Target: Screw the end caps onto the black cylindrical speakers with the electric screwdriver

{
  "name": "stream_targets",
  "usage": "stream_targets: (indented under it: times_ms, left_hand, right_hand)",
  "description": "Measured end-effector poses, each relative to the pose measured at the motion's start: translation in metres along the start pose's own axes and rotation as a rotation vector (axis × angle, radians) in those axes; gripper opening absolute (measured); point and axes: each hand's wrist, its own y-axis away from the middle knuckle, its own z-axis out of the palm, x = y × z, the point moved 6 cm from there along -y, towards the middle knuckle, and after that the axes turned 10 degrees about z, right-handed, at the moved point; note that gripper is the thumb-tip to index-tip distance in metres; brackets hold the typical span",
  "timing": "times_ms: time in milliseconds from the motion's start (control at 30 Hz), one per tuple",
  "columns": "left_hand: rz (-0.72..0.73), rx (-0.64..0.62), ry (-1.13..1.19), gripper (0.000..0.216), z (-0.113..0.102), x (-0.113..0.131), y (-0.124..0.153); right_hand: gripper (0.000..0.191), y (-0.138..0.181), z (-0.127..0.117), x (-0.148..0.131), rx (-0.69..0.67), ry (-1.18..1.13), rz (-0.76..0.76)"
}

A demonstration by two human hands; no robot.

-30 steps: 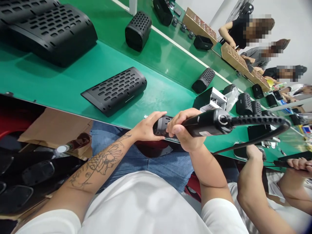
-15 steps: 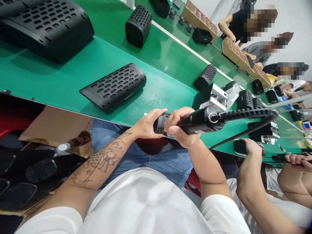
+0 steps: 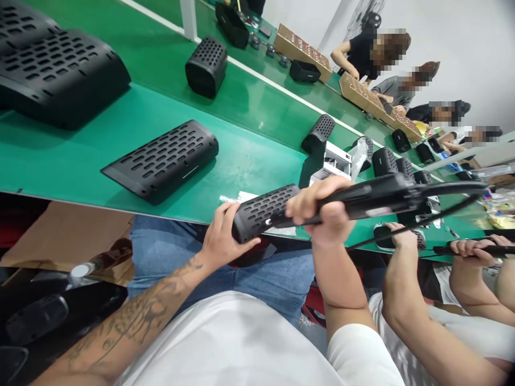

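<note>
My left hand (image 3: 225, 236) grips the near end of a black speaker housing (image 3: 263, 206) with a slotted grille, fingers over its top and thumb along its lower side. In my right hand (image 3: 328, 206) is a black electric screwdriver (image 3: 370, 195), a thick cord trailing from its back end to the right. The tool points left and its tip meets or nearly meets the housing's right side; exact contact I cannot make out. Another slotted speaker housing (image 3: 164, 161) lies on the green bench (image 3: 249, 161) to the left.
Larger speaker housings (image 3: 64, 69) stand at the far left. A small speaker (image 3: 207, 67) sits further back. A white metal fixture (image 3: 333, 163) is beyond my right hand. At right, a co-worker's hand (image 3: 402, 238) works close by. A bottle (image 3: 100, 262) lies low left.
The speaker housing in my left hand has turned and now shows its slotted top. The screwdriver has shifted right with my right hand. The whole view has shifted slightly.
</note>
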Motion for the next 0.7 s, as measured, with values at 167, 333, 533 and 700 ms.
stream_targets:
  times_ms: [167, 333, 533, 700]
  left_hand:
    - [0.012, -0.034, -0.143, 0.139, 0.008, 0.062, 0.067]
    - [0.308, -0.388, 0.007, 0.119, 0.042, 0.087, 0.059]
    - [0.646, -0.669, -0.104, 0.103, 0.039, 0.081, -0.082]
    - [0.475, -0.881, -0.286, 0.112, 0.049, 0.061, -0.140]
  right_hand:
    - [0.050, -0.034, -0.125, -0.025, 0.603, 0.407, -0.173]
    - [0.054, -0.048, -0.202, 0.012, 0.734, 0.480, -0.162]
    - [0.055, -0.038, -0.213, 0.033, 0.654, 0.335, -0.111]
    - [0.055, -0.027, -0.197, 0.010, 0.629, 0.333, -0.083]
